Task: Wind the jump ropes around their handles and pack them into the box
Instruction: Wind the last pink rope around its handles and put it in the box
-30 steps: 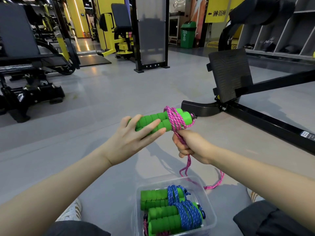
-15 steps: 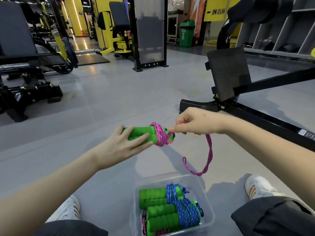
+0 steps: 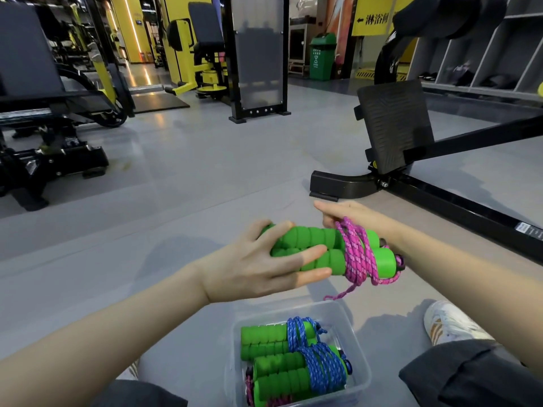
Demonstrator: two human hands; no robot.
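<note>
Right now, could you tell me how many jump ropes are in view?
3 plainly: a pink rope in the left hand, plus a back blue rope and a front blue rope in the clear box. Pink cord beneath those suggests a hidden fourth.

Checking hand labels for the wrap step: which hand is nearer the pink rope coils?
Right. The right hand is against the pink rope coils, behind the wound end of the green handles. The left hand grips the bare opposite end, clear of the coils.

Right hand [image 3: 352,213] half behind handles [image 3: 311,237], box [image 3: 357,348] near edge cropped
</note>
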